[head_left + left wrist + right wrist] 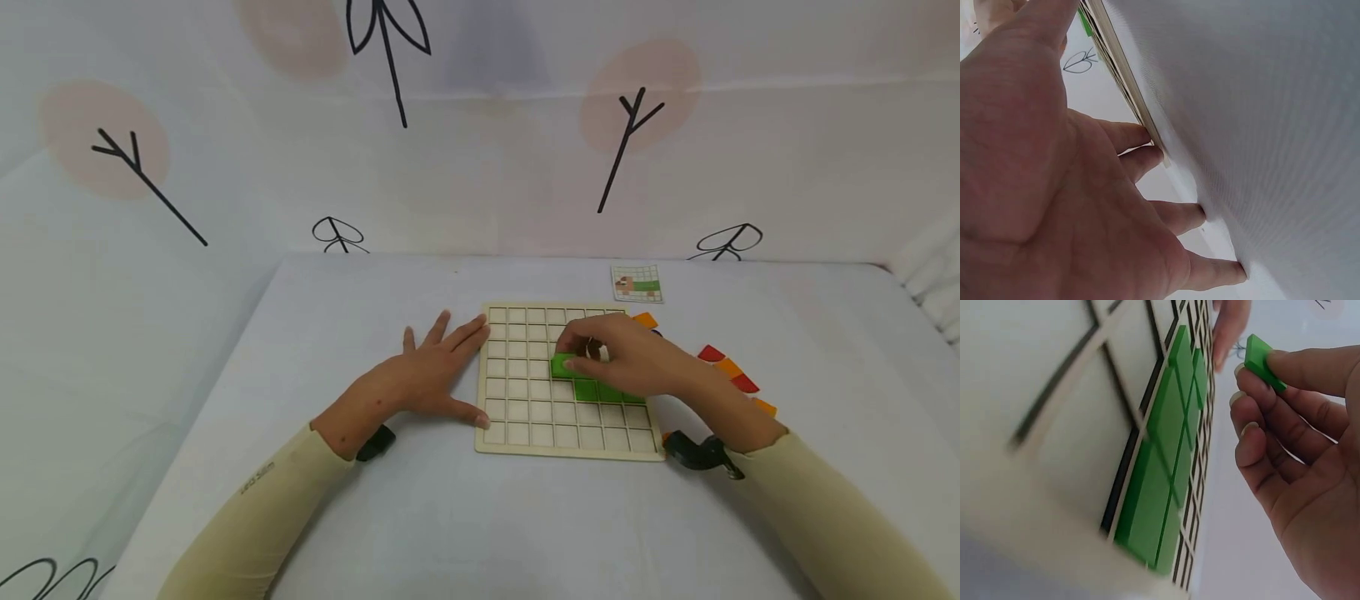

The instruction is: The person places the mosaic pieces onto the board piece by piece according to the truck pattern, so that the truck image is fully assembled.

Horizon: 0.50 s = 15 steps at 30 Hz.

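Note:
My right hand (633,354) is over the wooden grid board (570,453), pinching a small green tile (1260,355) between thumb and fingers. In the right wrist view that tile is raised off the board and tilted. Several green tiles (609,392) lie side by side in the grid's cells, partly covered by the right hand in the head view. At the board's left edge, my left hand (427,379) is spread flat, palm down. Its thumb and nearest fingertips touch the rim, while the other fingers (1179,214) rest on the white cloth.
A small picture card (637,284) with a coloured grid pattern lies behind the board. Red tiles (712,353) and orange tiles (727,367) are scattered to the right, partly under the right forearm. Another orange tile (645,320) is by the board's far right corner.

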{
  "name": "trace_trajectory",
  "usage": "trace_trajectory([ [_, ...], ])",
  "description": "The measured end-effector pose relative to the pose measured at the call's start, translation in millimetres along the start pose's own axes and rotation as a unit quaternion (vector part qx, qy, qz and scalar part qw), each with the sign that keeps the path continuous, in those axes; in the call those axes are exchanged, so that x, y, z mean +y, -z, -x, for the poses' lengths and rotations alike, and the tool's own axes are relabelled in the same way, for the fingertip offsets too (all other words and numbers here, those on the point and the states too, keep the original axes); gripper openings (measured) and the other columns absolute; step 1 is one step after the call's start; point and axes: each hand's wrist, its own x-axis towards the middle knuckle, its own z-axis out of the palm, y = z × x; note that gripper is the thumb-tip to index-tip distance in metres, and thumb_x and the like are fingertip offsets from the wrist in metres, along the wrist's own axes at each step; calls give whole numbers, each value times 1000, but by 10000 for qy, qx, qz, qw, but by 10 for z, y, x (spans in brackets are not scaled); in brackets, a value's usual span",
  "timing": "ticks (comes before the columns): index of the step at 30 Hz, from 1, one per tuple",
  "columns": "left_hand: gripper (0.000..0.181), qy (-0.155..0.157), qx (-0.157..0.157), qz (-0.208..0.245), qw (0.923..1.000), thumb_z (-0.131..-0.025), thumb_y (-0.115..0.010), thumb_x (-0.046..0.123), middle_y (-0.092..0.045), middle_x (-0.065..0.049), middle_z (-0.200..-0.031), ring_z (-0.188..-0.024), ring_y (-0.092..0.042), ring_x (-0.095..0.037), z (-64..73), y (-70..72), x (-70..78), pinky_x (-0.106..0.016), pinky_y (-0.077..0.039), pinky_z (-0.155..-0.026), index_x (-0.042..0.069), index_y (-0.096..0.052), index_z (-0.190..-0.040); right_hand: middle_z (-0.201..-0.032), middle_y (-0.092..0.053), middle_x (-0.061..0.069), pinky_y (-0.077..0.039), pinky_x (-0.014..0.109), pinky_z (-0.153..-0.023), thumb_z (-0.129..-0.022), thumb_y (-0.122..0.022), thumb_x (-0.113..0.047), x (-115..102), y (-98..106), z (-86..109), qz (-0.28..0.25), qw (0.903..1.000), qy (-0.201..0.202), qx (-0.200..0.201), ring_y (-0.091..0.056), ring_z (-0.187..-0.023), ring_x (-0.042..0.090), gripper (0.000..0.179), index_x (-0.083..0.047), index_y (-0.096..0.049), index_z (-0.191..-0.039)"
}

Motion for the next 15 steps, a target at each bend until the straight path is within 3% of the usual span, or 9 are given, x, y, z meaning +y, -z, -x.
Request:
trace_trajectory([
  [6,131,-47,-39,62,10000,-80,-72,83,7,9,-179,-162,14,-41,6,8,16,-84,-7,-116,24,-2,-173,-94,-70,-9,-53,29,-74,-101,-74,-12,14,-90,-141,-89,9998,-176,-82,-63,-83,13,10,-19,-73,-108],
  [15,131,-39,-43,91,9999,-80,-72,83,9,10,-179,-162,15,-41,23,25,5,-83,-5,-117,24,-1,-173,-92,-67,-8,-54,29,-77,-100,-75,-12,13,-149,-147,-186,9990,-172,-358,-62,-84,14,9,-16,-72,-107],
])
